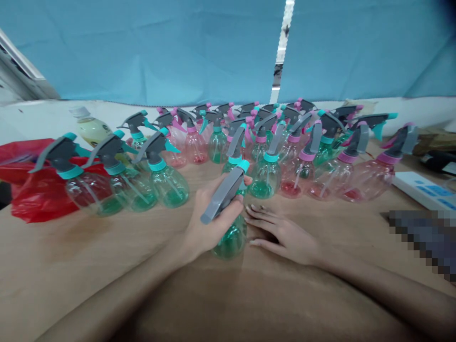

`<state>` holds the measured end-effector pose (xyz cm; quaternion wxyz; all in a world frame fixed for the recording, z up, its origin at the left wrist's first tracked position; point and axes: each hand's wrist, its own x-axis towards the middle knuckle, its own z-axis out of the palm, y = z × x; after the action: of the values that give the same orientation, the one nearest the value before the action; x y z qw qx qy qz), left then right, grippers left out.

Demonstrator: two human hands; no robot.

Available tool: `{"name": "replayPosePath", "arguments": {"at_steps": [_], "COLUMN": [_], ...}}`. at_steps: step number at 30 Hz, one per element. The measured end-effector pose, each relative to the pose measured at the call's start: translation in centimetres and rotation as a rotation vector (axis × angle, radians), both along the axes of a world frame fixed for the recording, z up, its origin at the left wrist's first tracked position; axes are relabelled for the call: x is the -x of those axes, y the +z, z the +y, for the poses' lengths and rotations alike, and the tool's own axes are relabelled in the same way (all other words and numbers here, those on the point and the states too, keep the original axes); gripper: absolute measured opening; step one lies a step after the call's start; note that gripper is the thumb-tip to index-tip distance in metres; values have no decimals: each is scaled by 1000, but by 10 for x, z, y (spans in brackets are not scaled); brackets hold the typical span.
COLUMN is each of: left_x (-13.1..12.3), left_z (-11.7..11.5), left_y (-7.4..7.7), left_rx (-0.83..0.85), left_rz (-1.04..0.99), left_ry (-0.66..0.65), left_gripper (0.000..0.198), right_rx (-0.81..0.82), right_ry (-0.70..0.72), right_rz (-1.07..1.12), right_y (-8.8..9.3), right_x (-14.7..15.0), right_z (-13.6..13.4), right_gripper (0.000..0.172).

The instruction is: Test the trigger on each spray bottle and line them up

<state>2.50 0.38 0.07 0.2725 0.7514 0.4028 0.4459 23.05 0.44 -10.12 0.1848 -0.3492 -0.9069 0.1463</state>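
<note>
My left hand point(210, 213) is wrapped round the neck of a green spray bottle point(231, 241), just below its grey trigger head with a teal nozzle. The bottle stands on the wooden table in front of me. Beside it, to the right, my right hand point(285, 232) lies on the table with its fingers stretched toward the bottle, holding nothing. Whether its fingertips touch the bottle I cannot tell. Close behind stands another green spray bottle point(264, 178), and a pink spray bottle point(294, 178) is next to that one.
Several more pink and green spray bottles crowd the back of the table point(71, 280). Three green ones, including one green bottle point(169, 185), stand at left, near a red plastic bag point(42, 190) and a yellowish bottle point(93, 130). A white device point(423, 190) lies at right.
</note>
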Motion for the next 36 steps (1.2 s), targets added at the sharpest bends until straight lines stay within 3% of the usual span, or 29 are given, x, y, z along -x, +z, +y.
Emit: {"name": "replayPosePath", "arguments": {"at_steps": [36], "left_x": [0], "left_z": [1], "left_y": [-1], "left_rx": [-18], "left_rz": [2], "left_ry": [-4], "left_gripper": [26], "right_rx": [-11], "right_ry": [-6], "right_rz": [11], "right_y": [-1], "right_x": [0], "right_z": [0], "right_gripper": [60]}}
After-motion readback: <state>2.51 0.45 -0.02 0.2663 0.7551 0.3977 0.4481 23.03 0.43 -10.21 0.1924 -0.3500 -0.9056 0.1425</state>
